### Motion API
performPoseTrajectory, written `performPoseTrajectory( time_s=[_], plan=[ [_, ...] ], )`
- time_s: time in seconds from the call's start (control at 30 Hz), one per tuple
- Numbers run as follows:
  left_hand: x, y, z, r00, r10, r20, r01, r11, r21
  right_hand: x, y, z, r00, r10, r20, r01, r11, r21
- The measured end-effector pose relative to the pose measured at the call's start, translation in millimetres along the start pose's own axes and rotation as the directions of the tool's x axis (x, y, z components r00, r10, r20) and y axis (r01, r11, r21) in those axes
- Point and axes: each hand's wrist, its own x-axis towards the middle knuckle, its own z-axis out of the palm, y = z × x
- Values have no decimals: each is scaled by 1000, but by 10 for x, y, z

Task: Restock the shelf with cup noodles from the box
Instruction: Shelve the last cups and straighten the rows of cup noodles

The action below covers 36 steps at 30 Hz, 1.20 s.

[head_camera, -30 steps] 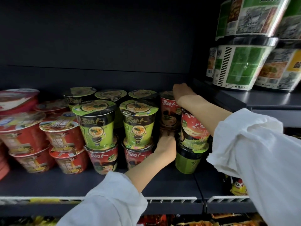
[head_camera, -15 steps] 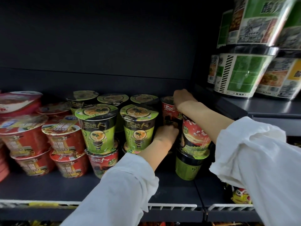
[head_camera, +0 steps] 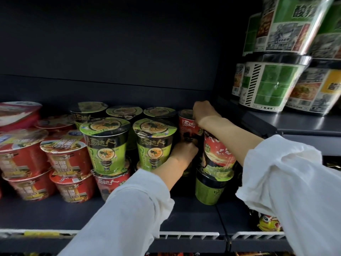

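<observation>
A red cup (head_camera: 187, 129) at the back of the shelf (head_camera: 193, 217) is gripped at its top by the right hand (head_camera: 203, 112) and low on its side by the left hand (head_camera: 184, 151), between the green cups (head_camera: 154, 143) and a front red cup (head_camera: 216, 156).

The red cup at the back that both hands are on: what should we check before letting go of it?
1. Right hand holds the top of the red cup: ok.
2. Left hand steadies it lower down: ok.
3. Red cup stands upright: ok.
4. Its bottom sits flat on something: cannot tell, the left hand and the green cup beside it hide it.
5. The tilted red cup on the green cup in front is steady: not ok, it leans under the right forearm.
6. Room on the shelf in front: ok.
</observation>
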Motion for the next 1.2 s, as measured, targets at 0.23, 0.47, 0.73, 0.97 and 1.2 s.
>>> performPoseTrajectory(
  time_s=[0.23, 0.47, 0.73, 0.97, 1.2],
  plan=[
    [-367, 17, 140, 992, -70, 105, 87, 983, -159, -47, -9, -38, 998, -10, 64, 12, 999, -35],
    [-565, -77, 360, 994, -79, -78, 61, 976, -209, -93, 10, -68, 998, -16, 66, 20, 999, -50],
    [-400, -20, 393, 991, -131, 13, 130, 950, -285, -66, -22, -31, 999, 5, 47, -2, 998, -66],
    [-226, 89, 347, 982, -186, 35, 186, 910, -371, -65, -5, -21, 999, 7, 43, -4, 997, -75],
    [-144, 34, 294, 984, -176, 41, 169, 821, -545, -64, 0, 29, 1000, 7, 29, -4, 995, -100]
  ],
)
